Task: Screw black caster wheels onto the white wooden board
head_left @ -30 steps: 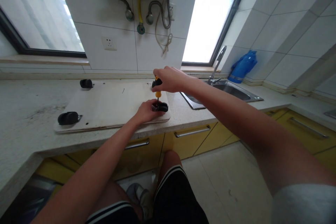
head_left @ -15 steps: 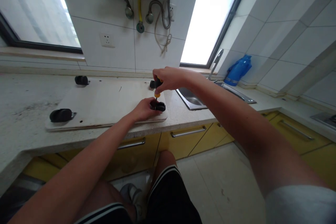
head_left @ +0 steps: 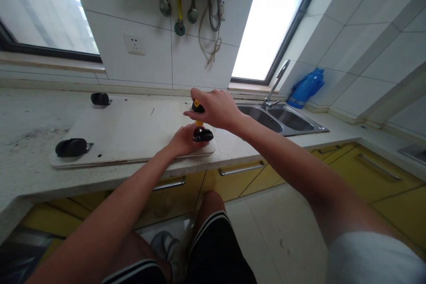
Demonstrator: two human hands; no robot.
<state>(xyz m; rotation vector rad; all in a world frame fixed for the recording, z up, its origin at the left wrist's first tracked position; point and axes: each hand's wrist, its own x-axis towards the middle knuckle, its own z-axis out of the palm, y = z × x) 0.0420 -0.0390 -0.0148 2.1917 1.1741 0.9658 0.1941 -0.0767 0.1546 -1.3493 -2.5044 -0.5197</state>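
A white board point(head_left: 124, 128) lies flat on the counter with black caster wheels on its upper face. My left hand point(head_left: 183, 142) is closed around the caster point(head_left: 205, 135) at the near right corner. Above that caster, my right hand point(head_left: 218, 108) grips the black and yellow handle of a screwdriver point(head_left: 199, 107), its index finger partly stretched out. The screwdriver stands upright, tip down at the caster's mounting plate; the tip itself is hard to make out. Two more casters sit at the left end, one near point(head_left: 71, 147) and one far point(head_left: 100, 98). My right hand hides the far right corner.
Right of the board is a steel double sink point(head_left: 289, 117) with a tap point(head_left: 276, 82). A blue bottle-shaped object point(head_left: 305, 88) stands in the corner. Yellow drawers with metal handles point(head_left: 241, 168) run below the counter edge. Pipes and a socket point(head_left: 134, 44) are on the tiled wall.
My right hand has turned on the screwdriver handle, and its fingers have loosened and shifted. The left hand stays on the caster. The camera view has moved slightly.
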